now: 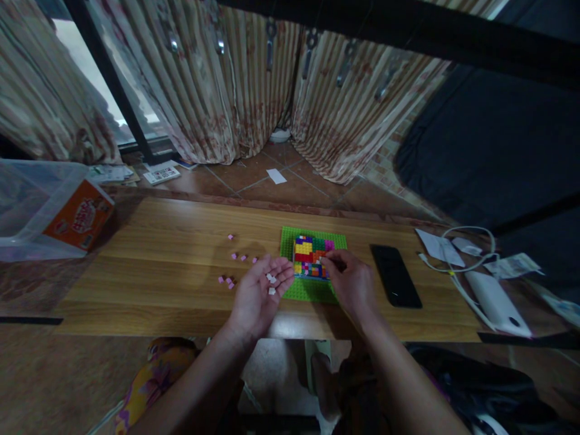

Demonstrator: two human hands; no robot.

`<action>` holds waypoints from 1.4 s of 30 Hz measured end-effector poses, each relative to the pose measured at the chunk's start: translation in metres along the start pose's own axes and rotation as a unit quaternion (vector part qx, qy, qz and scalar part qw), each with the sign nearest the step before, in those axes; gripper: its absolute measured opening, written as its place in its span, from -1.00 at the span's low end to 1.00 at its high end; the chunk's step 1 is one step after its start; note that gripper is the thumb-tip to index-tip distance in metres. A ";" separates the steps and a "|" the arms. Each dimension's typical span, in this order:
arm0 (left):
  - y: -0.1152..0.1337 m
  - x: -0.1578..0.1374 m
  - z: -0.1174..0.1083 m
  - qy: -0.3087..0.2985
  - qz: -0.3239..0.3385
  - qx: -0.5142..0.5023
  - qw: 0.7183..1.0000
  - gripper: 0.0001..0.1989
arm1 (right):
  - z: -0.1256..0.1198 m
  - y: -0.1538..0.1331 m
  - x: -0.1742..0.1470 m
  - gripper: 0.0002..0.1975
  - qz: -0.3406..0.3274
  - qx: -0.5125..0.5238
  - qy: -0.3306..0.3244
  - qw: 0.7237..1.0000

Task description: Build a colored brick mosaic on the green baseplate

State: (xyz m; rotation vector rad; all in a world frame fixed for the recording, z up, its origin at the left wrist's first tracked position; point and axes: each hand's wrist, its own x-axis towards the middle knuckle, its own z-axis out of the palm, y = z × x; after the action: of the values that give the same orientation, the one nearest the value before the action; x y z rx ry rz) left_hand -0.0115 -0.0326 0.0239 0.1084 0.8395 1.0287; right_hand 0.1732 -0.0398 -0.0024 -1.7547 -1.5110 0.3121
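Observation:
Cupped palm up, my left hand (260, 293) holds a few small white toy bricks (272, 291) and lies just left of the block build. My right hand (351, 281) is closed in a pinch over the build's right side, with a tiny white brick (321, 259) at its fingertips. The multicoloured build (304, 248) of red, yellow, green, orange and purple bricks is set on a green studded baseplate (312, 293). My right fingers hide part of its right edge. Several small pink bricks (243, 257) lie loose on the wood left of my left hand.
A black phone (395, 275) lies on the wooden table (176, 241) right of my right hand. Farther right are a white power bank (498, 302), a white cable (471, 228) and papers. A clear plastic bin (36, 205) with an orange label stands at the far left.

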 end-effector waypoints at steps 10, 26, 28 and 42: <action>-0.001 0.001 0.000 -0.005 -0.002 -0.002 1.000 -0.71 | 0.011 0.009 0.007 -0.78 0.026 -0.048 0.050 0.997; -0.019 0.007 0.006 -0.109 -0.071 -0.026 0.991 -0.53 | -0.002 -0.024 -0.018 -0.86 -0.100 0.061 -0.006 0.993; -0.020 0.007 0.006 -0.119 -0.073 -0.038 0.990 -0.52 | -0.003 -0.030 -0.024 -0.86 -0.125 0.078 -0.082 0.986; -0.026 0.007 0.010 -0.088 -0.083 -0.005 0.993 -0.58 | -0.009 -0.024 -0.023 -0.87 -0.157 0.055 -0.170 0.971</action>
State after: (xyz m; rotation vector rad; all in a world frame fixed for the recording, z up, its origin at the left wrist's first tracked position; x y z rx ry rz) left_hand 0.0154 -0.0381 0.0148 0.1176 0.6722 0.8535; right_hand 0.1554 -0.0651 0.0128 -1.3966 -1.9456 0.5426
